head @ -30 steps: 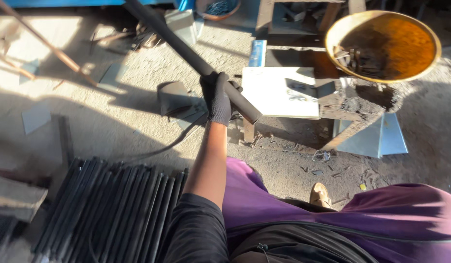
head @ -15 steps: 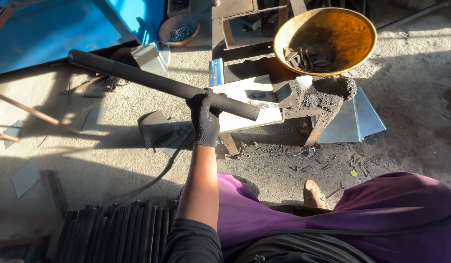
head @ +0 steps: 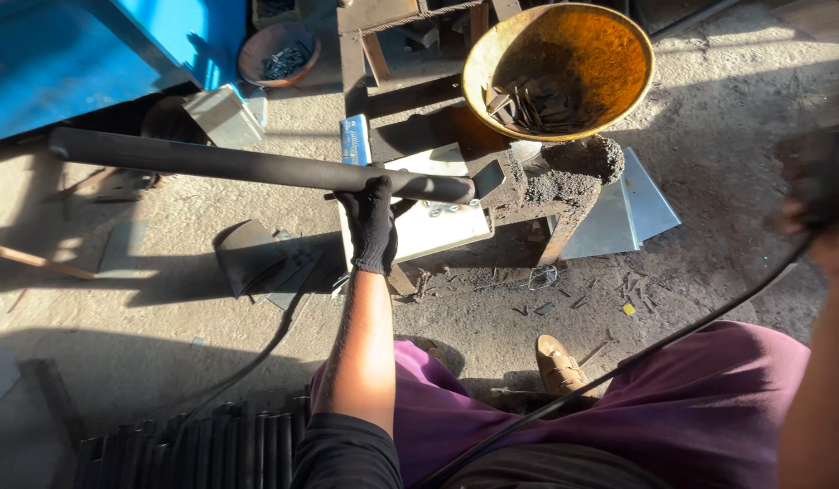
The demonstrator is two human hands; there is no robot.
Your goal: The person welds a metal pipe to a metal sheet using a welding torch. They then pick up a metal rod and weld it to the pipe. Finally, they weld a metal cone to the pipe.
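head view only, so i go through it from left to right. left hand (head: pixel 372 226), in a black glove, is clenched around a long dark metal pipe (head: pixel 247 167) near its right end. i see the pipe held almost level above the ground, its far end reaching left toward the blue sheet (head: pixel 93 54); its near end hangs over a white plate (head: pixel 429 226) on the low stand (head: pixel 528 181). behind it sits a rusty yellow bowl (head: pixel 610 63) with small metal pieces inside. right hand (head: pixel 823 204) is blurred at the frame's right edge; it seems to hold something dark with a black cable (head: pixel 637 358) running from it, but i cannot tell its grip. more dark pipes (head: pixel 193 448) lie stacked at bottom left.
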